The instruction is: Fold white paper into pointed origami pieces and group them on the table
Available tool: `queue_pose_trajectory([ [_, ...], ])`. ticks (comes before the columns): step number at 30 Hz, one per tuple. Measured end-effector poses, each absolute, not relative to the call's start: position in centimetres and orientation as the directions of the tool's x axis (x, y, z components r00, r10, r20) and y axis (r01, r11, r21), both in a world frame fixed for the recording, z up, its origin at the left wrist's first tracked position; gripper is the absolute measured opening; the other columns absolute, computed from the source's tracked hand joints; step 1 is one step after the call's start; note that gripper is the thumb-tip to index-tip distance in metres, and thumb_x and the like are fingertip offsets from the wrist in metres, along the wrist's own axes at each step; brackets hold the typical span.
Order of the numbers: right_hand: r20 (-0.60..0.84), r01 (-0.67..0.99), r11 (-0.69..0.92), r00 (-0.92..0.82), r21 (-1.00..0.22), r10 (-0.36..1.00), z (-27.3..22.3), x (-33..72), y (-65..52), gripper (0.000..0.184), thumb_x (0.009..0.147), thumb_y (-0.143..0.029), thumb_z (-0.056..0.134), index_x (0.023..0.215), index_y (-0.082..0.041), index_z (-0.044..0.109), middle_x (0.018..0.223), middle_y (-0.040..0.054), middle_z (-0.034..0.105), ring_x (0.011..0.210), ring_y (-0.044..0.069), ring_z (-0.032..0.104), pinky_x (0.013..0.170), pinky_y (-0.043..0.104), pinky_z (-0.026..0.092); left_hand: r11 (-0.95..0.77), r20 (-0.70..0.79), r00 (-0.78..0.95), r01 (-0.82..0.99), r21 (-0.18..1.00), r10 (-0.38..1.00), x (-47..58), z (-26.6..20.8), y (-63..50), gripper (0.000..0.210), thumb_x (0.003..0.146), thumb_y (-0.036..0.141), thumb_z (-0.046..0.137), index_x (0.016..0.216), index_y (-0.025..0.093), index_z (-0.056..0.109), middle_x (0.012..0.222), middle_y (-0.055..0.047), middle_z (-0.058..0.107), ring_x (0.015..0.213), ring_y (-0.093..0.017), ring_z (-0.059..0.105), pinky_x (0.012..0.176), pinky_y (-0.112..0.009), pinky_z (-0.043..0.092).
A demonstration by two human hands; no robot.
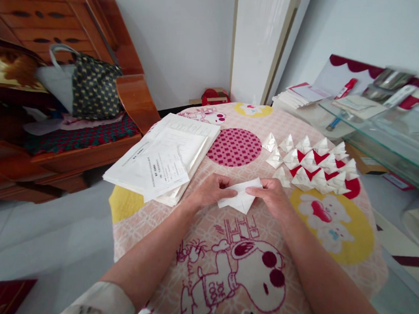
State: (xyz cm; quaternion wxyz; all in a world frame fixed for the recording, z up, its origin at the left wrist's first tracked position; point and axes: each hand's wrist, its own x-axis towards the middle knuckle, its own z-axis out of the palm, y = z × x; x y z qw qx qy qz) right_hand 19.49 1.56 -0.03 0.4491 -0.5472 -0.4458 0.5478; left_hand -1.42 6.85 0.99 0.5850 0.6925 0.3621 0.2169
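Observation:
A partly folded sheet of white paper (241,198) is held just above the round table, near its middle. My left hand (212,188) pinches its left side, thumb on top. On the other side, my right hand (271,194) grips the upper right edge, its thumb also lying over the paper. The fingers beneath are partly hidden. Several folded white paper pieces (309,160) with pointed tops stand in rows to the right of my hands. To the left lies a stack of printed paper sheets (140,161), with loose smaller sheets on top.
A patterned tablecloth (203,234) covers the table. At left stands a wooden bench (134,93) with a dotted bag (95,85) on it. A glass shelf (388,142) holding cups and other items lies beyond the table's right side. A white door (258,40) is behind.

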Motion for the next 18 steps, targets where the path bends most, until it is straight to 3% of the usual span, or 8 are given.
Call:
queue_pose_trajectory([
  [6,-0.187,-0.003,-0.187,0.003,-0.982,0.982,-0.1,19.0,1.5,0.024,0.061,-0.035,0.084,0.074,-0.016,0.079,0.065,0.0037,0.073,0.058,0.018,0.063,0.056,0.029,0.046,-0.027,-0.145,0.609,0.263,0.964,0.78,-1.0,0.9,6.5,0.024,0.073,0.033,0.069,0.066,0.013,0.059,0.058,0.005,0.048,0.052,-0.006,0.04,0.048,-0.02,0.026],
  [18,-0.15,-0.082,-0.139,0.147,-0.987,0.978,1.3,20.5,1.9,0.022,0.056,-0.032,0.084,0.058,-0.016,0.07,0.055,0.0024,0.066,0.048,0.013,0.053,0.045,0.027,0.039,0.0,-0.175,0.558,0.3,0.954,0.811,-3.6,1.1,7.7,0.018,0.069,0.03,0.066,0.065,0.013,0.062,0.057,0.004,0.05,0.053,-0.007,0.041,0.049,-0.021,0.027],
])
